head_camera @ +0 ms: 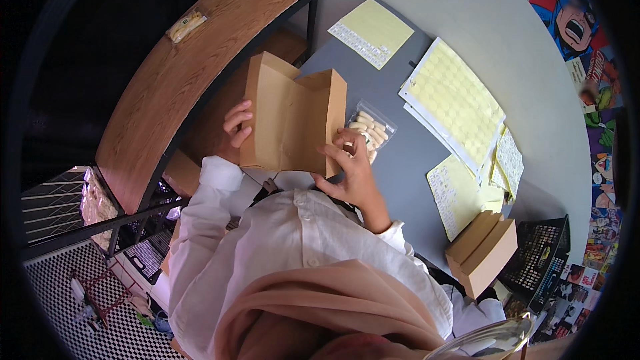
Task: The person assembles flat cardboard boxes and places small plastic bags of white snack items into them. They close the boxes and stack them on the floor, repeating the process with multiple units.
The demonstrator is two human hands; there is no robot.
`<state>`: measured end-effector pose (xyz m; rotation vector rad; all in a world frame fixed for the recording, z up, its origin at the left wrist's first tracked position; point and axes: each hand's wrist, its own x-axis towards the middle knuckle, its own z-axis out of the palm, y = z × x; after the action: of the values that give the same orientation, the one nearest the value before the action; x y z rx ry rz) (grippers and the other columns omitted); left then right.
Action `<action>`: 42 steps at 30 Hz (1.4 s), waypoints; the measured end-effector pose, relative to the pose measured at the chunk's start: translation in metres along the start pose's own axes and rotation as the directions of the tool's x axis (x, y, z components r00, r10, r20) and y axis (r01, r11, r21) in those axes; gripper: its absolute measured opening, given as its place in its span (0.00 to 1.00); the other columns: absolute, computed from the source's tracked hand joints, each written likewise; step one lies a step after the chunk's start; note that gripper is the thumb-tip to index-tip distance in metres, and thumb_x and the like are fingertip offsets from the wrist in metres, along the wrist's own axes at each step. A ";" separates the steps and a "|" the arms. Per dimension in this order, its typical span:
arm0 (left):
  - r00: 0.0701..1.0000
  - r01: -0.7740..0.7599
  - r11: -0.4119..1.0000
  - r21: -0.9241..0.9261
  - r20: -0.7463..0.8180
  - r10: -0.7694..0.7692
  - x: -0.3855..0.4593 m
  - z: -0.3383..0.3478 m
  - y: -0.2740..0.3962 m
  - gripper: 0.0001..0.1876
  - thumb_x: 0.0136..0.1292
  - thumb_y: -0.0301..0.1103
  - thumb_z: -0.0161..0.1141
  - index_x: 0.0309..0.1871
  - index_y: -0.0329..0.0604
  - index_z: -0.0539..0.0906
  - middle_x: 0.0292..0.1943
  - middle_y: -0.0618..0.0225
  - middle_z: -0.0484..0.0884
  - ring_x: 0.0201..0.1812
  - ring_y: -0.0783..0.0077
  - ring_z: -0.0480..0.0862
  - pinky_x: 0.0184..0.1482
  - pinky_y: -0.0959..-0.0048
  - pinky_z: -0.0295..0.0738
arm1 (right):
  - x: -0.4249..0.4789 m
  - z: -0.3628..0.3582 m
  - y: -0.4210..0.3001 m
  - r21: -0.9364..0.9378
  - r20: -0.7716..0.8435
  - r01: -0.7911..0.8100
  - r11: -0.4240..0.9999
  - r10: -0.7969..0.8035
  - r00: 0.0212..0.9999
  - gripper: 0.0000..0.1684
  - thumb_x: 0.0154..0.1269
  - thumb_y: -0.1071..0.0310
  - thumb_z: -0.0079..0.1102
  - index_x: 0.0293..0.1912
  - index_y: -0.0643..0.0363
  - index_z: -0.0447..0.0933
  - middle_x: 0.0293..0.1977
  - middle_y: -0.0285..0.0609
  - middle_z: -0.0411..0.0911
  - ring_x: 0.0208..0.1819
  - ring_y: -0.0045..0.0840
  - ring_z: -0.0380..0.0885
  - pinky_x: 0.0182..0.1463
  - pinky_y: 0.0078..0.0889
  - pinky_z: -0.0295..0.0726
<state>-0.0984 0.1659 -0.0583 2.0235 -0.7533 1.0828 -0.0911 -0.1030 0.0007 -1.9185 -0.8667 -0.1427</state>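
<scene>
An open brown cardboard box [295, 120] is held up in front of me, its inside facing the camera with nothing in it. My left hand [237, 127] grips its left wall, the thumb hidden behind the card. At the lower right corner, my right hand [352, 172] holds the right wall between thumb and fingers. Just beyond that hand, a clear plastic bag [372, 127] of pale, finger-shaped pieces lies on the grey table [400, 155]. My right fingers cover part of this bag from view.
Yellow sticker sheets [455, 105] and a smaller label sheet [370, 35] lie on the table. Folded cardboard boxes [482, 255] stand by a black plastic basket [537, 255] at right. On the wooden shelf [210, 70] at left rests another small filled bag [186, 26].
</scene>
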 end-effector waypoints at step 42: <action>0.109 0.401 -0.226 -0.888 0.291 -0.951 -0.002 0.000 0.062 0.35 0.64 0.62 0.38 0.68 0.49 0.56 0.67 0.66 0.58 0.68 0.63 0.57 0.65 0.50 0.52 | -0.021 0.029 -0.005 -0.555 -0.281 -0.386 0.737 0.271 0.921 0.36 0.47 0.51 0.69 0.57 0.50 0.70 0.66 0.54 0.49 0.67 0.51 0.49 0.66 0.60 0.46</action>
<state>-0.1463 0.1303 -0.0405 0.6594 0.4205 0.1874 -0.1171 -0.0882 -0.0202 -2.5801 -0.3479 -0.4152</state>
